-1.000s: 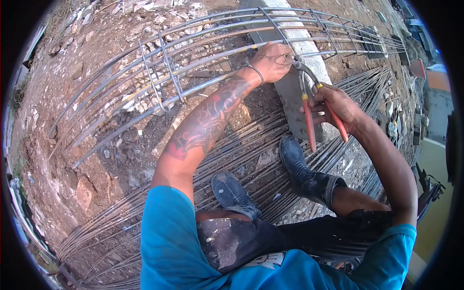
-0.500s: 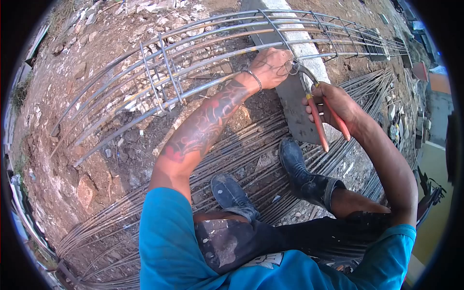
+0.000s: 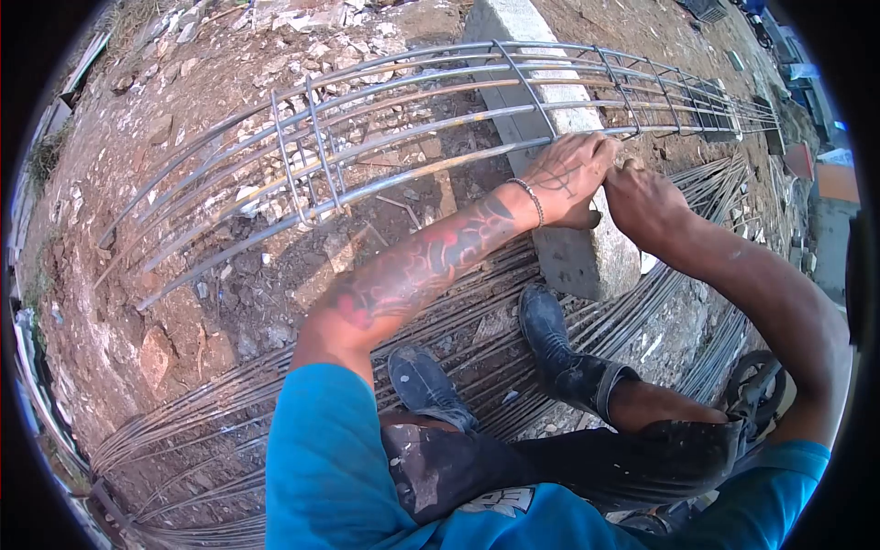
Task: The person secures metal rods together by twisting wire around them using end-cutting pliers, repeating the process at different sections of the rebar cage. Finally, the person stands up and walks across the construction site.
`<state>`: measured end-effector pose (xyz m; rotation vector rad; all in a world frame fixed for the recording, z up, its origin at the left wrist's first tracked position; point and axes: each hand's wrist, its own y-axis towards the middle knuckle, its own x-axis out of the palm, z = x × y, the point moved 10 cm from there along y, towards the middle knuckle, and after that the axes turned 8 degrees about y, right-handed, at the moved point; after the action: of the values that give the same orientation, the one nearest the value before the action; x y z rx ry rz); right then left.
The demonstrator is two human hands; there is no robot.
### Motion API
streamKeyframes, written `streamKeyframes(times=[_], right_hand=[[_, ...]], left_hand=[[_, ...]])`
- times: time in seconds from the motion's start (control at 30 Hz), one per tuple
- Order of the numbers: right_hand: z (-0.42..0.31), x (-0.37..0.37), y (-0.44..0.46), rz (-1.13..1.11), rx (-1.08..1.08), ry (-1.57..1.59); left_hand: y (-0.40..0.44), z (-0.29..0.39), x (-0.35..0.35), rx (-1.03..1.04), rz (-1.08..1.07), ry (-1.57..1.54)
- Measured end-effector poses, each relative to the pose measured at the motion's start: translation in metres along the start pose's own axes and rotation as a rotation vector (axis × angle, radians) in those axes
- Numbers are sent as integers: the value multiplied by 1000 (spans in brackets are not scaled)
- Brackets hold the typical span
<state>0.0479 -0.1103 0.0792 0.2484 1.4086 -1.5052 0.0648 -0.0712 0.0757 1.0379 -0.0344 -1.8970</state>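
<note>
My left hand (image 3: 570, 176), with a bracelet at the wrist, is closed just below the nearest long bar of the rebar cage (image 3: 403, 179). Its fingers are curled together, and whatever they grip is hidden. Close against its fingertips is my right hand (image 3: 646, 206), closed with its back toward me. I cannot make out what it holds; no pincers show in it. Both hands are over the concrete block (image 3: 573, 261), beside the spot where a stirrup (image 3: 527, 87) meets the cage's near bar.
Bundles of loose rebar (image 3: 229, 394) lie on the ground around my boots (image 3: 559, 348). The cage rests across the concrete block, with stony, rubble-strewn soil (image 3: 110, 302) to the left. A dark wheel-like object (image 3: 756, 390) is near my right elbow.
My right hand has risen to meet my left, and the red-handled pincers are out of sight. My left hand has shifted right and down; the wire loop by it no longer shows.
</note>
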Motion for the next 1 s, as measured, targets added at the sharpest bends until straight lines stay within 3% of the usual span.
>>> streamKeyframes(times=[0.13,0.2,0.23,0.27,0.3,0.33,0.43,0.53,0.67,0.73,0.77,0.8,0.87,0.93,1.0], right_hand=[[11,7,2,-72,12,-1],[16,-9,-6,38,27,250],[21,-19,-11,24,52,471],[27,-27,-16,15,53,467],[46,-12,-24,-143,191,836],[58,8,-35,-304,333,1201],[35,64,-49,-743,352,2081],[17,60,-43,-693,189,2226],[17,41,-41,-591,372,2050],[22,3,-34,-542,280,1257],[18,-15,-29,-433,150,1035],[18,-15,-28,-431,155,1041],[33,-12,-25,-438,236,785],[30,-14,-26,-438,219,823],[32,-17,-28,-437,264,813]], left_hand=[[28,-24,35,-118,-110,-108],[25,-27,38,-135,16,-50],[25,-22,35,-38,92,-52],[21,-15,33,59,165,-57],[14,-9,24,134,305,-34],[12,-10,28,124,309,-41],[7,4,21,189,481,119],[0,2,10,217,519,37],[0,5,7,230,576,54],[-3,0,-3,145,725,36],[0,-4,9,132,641,28],[-2,-4,0,137,637,24],[-2,9,-33,336,498,-99],[3,-22,-72,215,524,112],[25,-112,-72,-373,309,313]])
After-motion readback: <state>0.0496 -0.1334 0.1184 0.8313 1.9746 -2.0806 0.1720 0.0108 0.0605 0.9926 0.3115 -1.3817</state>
